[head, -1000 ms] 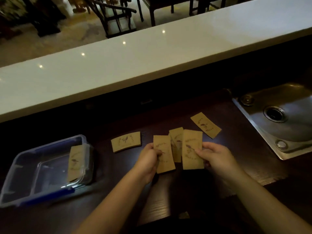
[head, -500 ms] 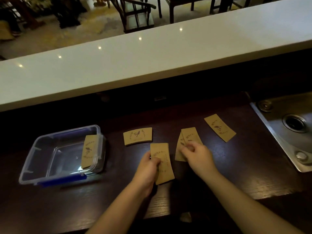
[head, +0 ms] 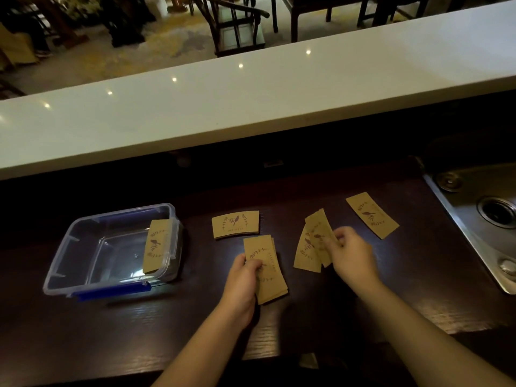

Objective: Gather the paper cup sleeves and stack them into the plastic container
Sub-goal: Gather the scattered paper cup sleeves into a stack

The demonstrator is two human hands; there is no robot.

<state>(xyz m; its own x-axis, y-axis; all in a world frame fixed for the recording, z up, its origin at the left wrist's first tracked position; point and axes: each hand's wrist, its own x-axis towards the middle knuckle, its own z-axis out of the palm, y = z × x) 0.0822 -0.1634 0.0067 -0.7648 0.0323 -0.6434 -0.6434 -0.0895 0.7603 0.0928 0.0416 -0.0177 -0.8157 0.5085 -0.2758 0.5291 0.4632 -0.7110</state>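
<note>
Brown paper cup sleeves with a bird print lie on a dark wooden counter. My left hand (head: 243, 277) grips a small stack of sleeves (head: 268, 268) by its left edge. My right hand (head: 352, 255) pinches two overlapping sleeves (head: 311, 244), lifting them at a tilt. One loose sleeve (head: 235, 224) lies flat beyond my left hand. Another loose sleeve (head: 372, 215) lies to the far right near the sink. The clear plastic container (head: 83, 236) sits at the left, with one sleeve (head: 155, 245) leaning against its right inner wall.
A steel sink (head: 474, 219) with a drain is set into the counter at the right. A raised white bar top (head: 251, 101) runs across behind the work surface. The container has blue clips (head: 111, 293) on its near side. Chairs stand in the room beyond.
My right hand has slid to the right and lifted the two overlapping sleeves, which now fan apart. The left hand keeps its stack. The camera view has shifted, so everything sits further right in frame.
</note>
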